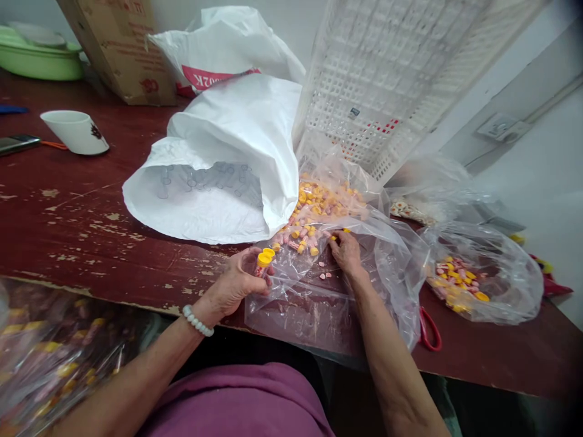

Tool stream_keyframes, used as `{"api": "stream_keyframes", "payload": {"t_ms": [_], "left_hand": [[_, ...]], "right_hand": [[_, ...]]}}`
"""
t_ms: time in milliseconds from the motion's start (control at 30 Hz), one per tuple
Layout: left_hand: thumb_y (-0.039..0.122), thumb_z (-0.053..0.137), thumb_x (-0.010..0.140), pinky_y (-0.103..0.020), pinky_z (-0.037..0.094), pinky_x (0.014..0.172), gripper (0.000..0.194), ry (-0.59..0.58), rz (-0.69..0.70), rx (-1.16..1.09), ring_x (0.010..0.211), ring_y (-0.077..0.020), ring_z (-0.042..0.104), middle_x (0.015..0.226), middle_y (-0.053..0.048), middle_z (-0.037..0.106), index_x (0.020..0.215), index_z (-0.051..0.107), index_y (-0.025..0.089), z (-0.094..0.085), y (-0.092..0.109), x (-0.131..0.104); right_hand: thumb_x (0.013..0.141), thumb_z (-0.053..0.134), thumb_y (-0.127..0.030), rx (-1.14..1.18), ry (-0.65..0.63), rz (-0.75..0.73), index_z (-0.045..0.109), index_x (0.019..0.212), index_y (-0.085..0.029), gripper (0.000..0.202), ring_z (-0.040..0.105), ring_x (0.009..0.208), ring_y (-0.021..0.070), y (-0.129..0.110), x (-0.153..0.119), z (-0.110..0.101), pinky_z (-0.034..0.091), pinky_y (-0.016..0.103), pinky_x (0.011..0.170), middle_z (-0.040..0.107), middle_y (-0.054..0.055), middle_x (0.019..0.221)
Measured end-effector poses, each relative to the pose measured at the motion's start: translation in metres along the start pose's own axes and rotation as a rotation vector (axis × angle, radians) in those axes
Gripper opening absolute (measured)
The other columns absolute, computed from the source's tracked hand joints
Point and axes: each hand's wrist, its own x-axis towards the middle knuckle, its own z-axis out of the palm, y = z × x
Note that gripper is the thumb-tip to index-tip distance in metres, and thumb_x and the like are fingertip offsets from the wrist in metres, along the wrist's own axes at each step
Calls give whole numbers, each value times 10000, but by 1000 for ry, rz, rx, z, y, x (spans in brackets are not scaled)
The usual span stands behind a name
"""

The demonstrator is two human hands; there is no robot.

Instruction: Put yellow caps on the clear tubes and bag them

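Note:
Near the table's front edge my left hand (233,280) is closed around a small tube (261,267) with a yellow top and pink-red contents. A second yellow round piece (269,251) sits right behind that top; I cannot tell if it is the flipped lid or another cap. My right hand (348,254) reaches over a spread clear plastic bag (319,315), its fingertips pinched on a small yellow piece (334,238). Just behind both hands lies a pile of yellow and pink pieces (314,203) in the bag. Several loose pink bits (324,275) lie beside my right hand.
A white sack (218,212) lies open with clear tubes (195,179) inside. Behind the pile leans a white plastic crate (364,91). To the right are another bag of pieces (492,285) and red-handled scissors (430,331). A cup (75,130) stands left; filled bags (54,358) sit lower left.

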Motion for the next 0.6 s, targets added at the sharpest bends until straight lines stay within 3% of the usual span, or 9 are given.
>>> {"api": "stream_keyframes", "payload": {"t_ms": [100, 167, 233, 367, 467, 600], "left_hand": [[5, 631, 483, -219, 446, 578, 438, 42, 136, 210, 675, -128, 570, 778, 2, 618, 891, 561, 147, 3, -2, 2], [5, 615, 501, -212, 443, 627, 413, 15, 233, 360, 729, -130, 567, 831, -14, 624, 893, 588, 132, 5, -2, 3], [7, 588, 527, -217, 439, 661, 400, -31, 308, 482, 755, -138, 566, 853, -19, 629, 907, 604, 133, 8, -2, 2], [-3, 526, 546, -232, 419, 669, 430, -108, 397, 651, 733, -147, 553, 841, -19, 632, 942, 608, 143, 15, -4, -1], [-6, 502, 532, -229, 399, 641, 425, -117, 426, 691, 697, -141, 529, 809, -9, 621, 916, 602, 146, 16, -4, -3], [11, 506, 536, -222, 375, 600, 380, -103, 399, 682, 659, -133, 508, 756, 5, 603, 877, 603, 149, 13, -5, -4]], "right_hand": [[836, 478, -276, 98, 119, 21, 642, 1011, -107, 294, 572, 914, 240, -17, -24, -19, 425, 394, 849, 635, 150, 997], [840, 498, -277, 305, 152, -86, 613, 1076, -154, 290, 577, 927, 214, -42, -48, -35, 447, 380, 849, 620, 110, 1036], [869, 478, -247, 512, 62, -261, 578, 1143, -208, 295, 564, 1013, 197, -75, -73, -49, 450, 371, 888, 600, 78, 1086], [881, 444, -158, 544, -75, -519, 567, 1184, -247, 339, 538, 1081, 174, -127, -102, -62, 441, 355, 939, 561, 71, 1130], [876, 448, -160, 489, -164, -556, 500, 1266, -249, 404, 539, 1099, 183, -133, -105, -63, 450, 361, 935, 562, 79, 1196], [836, 407, -94, 510, -29, -438, 543, 1180, -262, 407, 524, 1131, 195, -125, -107, -55, 414, 413, 976, 577, 54, 1189]]}}
